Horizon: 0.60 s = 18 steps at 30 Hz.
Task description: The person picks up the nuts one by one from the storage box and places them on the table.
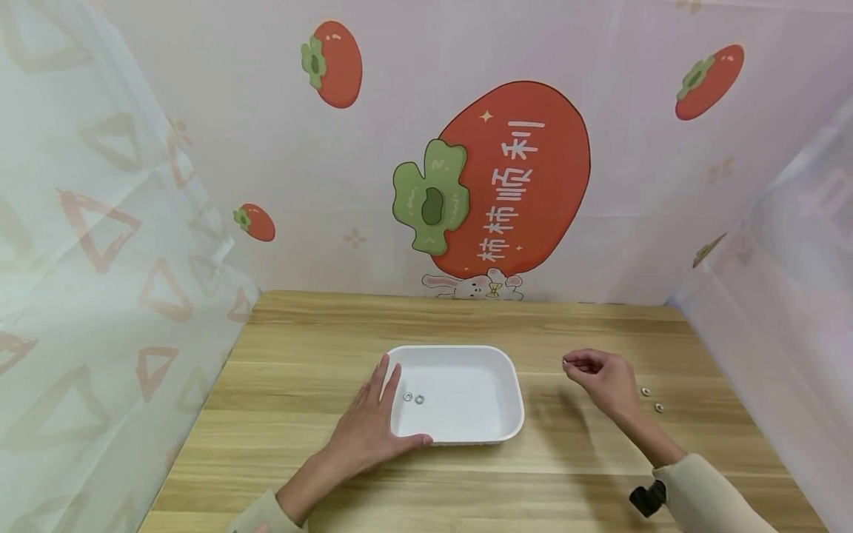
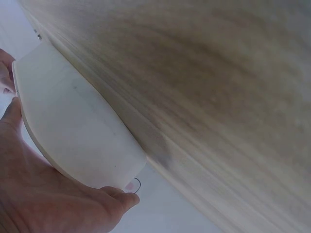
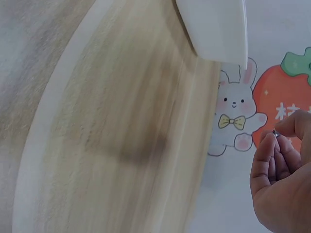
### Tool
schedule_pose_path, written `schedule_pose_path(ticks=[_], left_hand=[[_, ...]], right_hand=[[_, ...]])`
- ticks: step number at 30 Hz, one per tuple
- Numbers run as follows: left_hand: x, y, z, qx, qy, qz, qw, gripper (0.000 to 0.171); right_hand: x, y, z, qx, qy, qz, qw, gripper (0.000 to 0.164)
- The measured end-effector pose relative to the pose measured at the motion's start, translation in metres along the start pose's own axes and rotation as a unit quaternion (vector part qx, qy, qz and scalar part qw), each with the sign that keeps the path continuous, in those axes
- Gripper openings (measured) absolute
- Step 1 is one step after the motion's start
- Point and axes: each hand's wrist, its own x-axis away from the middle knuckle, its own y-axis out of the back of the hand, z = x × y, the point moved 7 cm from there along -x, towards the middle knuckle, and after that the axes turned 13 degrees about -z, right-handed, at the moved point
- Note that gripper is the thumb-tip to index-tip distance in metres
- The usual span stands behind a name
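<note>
A white rectangular tray (image 1: 460, 352) stands on the wooden table. My left hand (image 1: 373, 426) rests against its left end, fingers spread straight over the rim and thumb stretched along the near edge. In the left wrist view, the left hand (image 2: 58, 194) lies along the tray's outer wall (image 2: 80, 121). Two small metal rings (image 1: 419, 399) lie inside, near the left fingers. Right of the tray, raised above the table, my right hand (image 1: 603, 381) pinches another small metal ring (image 3: 276, 133) between thumb and fingertips; the fingers partly hide it.
Two more loose rings (image 1: 659, 408) lie on the table (image 1: 300, 370), to the right of my right wrist. A patterned cloth wall (image 1: 533, 185) with printed persimmons rises behind the table, and hanging cloth closes in both sides. A black device (image 1: 648, 499) sits at my right sleeve.
</note>
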Motion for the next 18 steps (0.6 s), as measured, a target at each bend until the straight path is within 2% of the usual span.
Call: schedule_pose_path(ticks=[18], left_hand=[[0.001,0.002,0.0,-0.004,-0.007,-0.009,0.9999,0.133]], right_hand=[[0.003,0.024,-0.025,0.007,0.003,-0.028,1.0,0.009]])
